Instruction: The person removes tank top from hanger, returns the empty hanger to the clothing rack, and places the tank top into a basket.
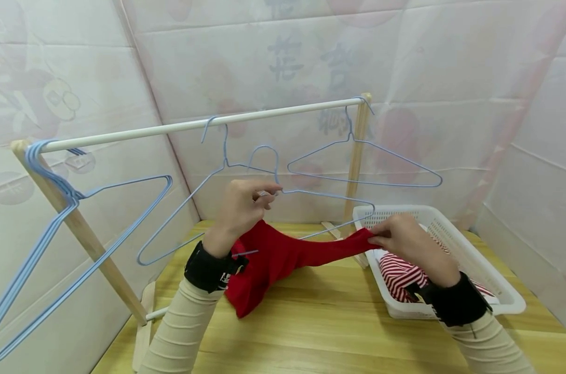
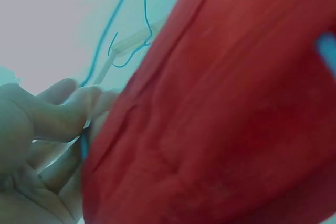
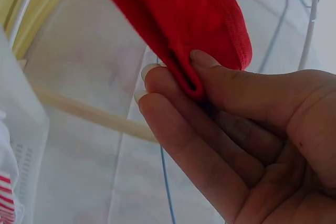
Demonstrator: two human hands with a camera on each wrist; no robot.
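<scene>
At frame centre, the left hand [image 1: 243,205] grips a blue hanger [image 1: 311,195]; the right hand [image 1: 404,239] pinches the red cloth [image 1: 273,259].

- Pale sheeting walls [image 1: 404,62], faint printed characters showing through.
- A wooden tabletop [image 1: 320,317] below.
- A white rail [image 1: 194,124] on wooden posts [image 1: 77,223], spare blue hangers [image 1: 362,166] hooked on.
- White basket [image 1: 474,254] at right.

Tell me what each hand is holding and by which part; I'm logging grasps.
The left hand pinches the blue wire hanger at its neck, below the hook. The right hand pinches the red garment at one edge, between thumb and fingers.
</scene>
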